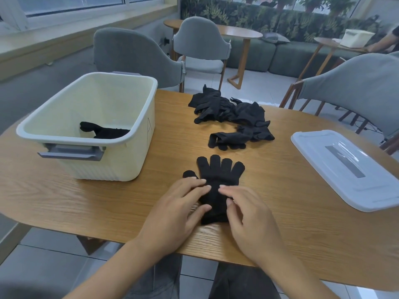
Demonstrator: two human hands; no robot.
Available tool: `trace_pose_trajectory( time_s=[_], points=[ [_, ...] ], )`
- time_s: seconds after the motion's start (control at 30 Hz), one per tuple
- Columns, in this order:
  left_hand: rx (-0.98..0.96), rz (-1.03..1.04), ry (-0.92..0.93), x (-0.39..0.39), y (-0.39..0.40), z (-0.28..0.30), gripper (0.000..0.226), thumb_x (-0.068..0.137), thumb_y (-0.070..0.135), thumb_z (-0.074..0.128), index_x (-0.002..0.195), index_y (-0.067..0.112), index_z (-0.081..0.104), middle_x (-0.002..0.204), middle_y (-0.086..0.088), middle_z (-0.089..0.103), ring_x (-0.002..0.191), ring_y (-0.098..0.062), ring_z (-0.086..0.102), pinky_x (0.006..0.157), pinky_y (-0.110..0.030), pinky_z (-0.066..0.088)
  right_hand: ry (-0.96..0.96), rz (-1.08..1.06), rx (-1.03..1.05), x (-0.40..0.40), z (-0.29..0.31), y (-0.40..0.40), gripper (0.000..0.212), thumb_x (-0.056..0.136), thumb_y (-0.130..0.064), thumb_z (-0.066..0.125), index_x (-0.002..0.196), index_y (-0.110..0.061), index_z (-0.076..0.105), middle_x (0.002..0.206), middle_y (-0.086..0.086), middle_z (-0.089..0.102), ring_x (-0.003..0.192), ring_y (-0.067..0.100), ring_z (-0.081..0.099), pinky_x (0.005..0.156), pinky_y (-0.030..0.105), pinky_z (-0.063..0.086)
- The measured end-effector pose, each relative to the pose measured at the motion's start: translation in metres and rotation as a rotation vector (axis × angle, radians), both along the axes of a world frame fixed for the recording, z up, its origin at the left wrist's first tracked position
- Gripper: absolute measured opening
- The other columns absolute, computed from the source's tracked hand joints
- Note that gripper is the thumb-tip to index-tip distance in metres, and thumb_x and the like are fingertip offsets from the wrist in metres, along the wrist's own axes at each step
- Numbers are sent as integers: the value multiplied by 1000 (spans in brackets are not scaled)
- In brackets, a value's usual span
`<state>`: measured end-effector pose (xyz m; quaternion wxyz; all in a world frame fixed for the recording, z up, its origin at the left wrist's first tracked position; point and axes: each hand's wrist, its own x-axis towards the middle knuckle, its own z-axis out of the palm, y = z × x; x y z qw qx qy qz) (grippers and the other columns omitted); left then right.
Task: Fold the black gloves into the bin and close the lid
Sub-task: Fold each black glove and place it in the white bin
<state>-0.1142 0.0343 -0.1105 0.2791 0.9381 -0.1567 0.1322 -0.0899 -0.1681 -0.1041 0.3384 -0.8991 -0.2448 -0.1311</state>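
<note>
The glove (218, 182) lying flat on the bench (302, 223) is plain black, as are the heap of gloves (228, 111) farther back and the one glove in the bin (105, 131). The bench is warm honey-brown with a darker wavy wood grain. The bin (138, 147) is cream, ribbed low on its front wall, with grey handles (71, 154) and a thin pencil-grey letter A on its side. The lid (349, 169) is translucent white with a grey strip down its middle. The chairs (133, 55) are grey-blue with brown wooden legs. The far wall (269, 16) carries a dark green leaf pattern.
</note>
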Motion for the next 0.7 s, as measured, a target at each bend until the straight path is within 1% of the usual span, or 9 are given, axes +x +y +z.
trace_pose_trajectory(
  time_s=[0.07,0.17,0.23,0.33,0.43,0.5,0.57,0.6,0.7],
  points=[
    [55,-63,53,1,-1,-2,49,99,48,49,143,29,55,149,16,47,144,1,31,116,-16,25,58,30,-65,16,4,-1,36,101,-11,51,131,-25,64,132,-19,58,129,-6,44,109,15,35],
    [101,-93,88,2,0,-7,50,99,54,45,146,36,50,154,22,39,147,7,19,117,-13,14,108,101,-232,38,5,-1,43,103,-13,46,143,-28,53,147,-19,47,140,-5,31,113,12,19],
    [114,-96,81,3,2,-10,50,99,54,45,146,37,49,155,22,37,148,9,15,116,-9,9,124,151,-344,48,1,-2,46,104,-16,43,148,-30,45,155,-18,37,146,-5,19,117,15,13],
    [119,-112,72,2,2,-11,50,101,54,45,147,36,48,157,21,36,149,7,12,118,-12,9,155,201,-405,53,-3,-4,50,105,-19,36,154,-32,34,162,-20,20,148,-8,3,121,20,5],
    [114,-124,62,1,2,-10,55,100,61,41,148,35,48,158,21,33,150,7,10,117,-13,8,138,218,-439,49,-8,-5,55,105,-19,32,158,-30,23,165,-17,10,149,-5,-5,125,30,4],
    [138,-138,33,1,1,-8,58,98,66,42,144,32,53,155,20,39,149,3,16,119,-16,15,128,208,-447,46,-10,-5,55,104,-23,27,158,-29,21,165,-15,9,150,-4,-6,125,32,5],
    [179,-173,-29,0,-1,-7,55,97,63,50,135,26,63,146,14,53,144,-4,33,117,-24,33,110,199,-435,43,-11,-4,56,102,-29,20,158,-29,23,165,-15,12,150,-4,-5,125,31,6],
    [200,-192,-66,-1,-2,-6,50,96,59,55,130,23,67,140,10,59,139,-7,42,112,-27,41,103,188,-410,42,-11,-4,55,102,-30,20,157,-29,26,165,-15,15,150,-5,-2,125,30,8],
    [265,-222,-146,1,-6,-3,41,96,49,58,119,19,72,126,5,68,124,-12,56,100,-30,51,65,93,-236,38,-12,-6,45,105,-22,39,149,-25,44,157,-16,35,147,-4,18,122,26,20]
  ],
)
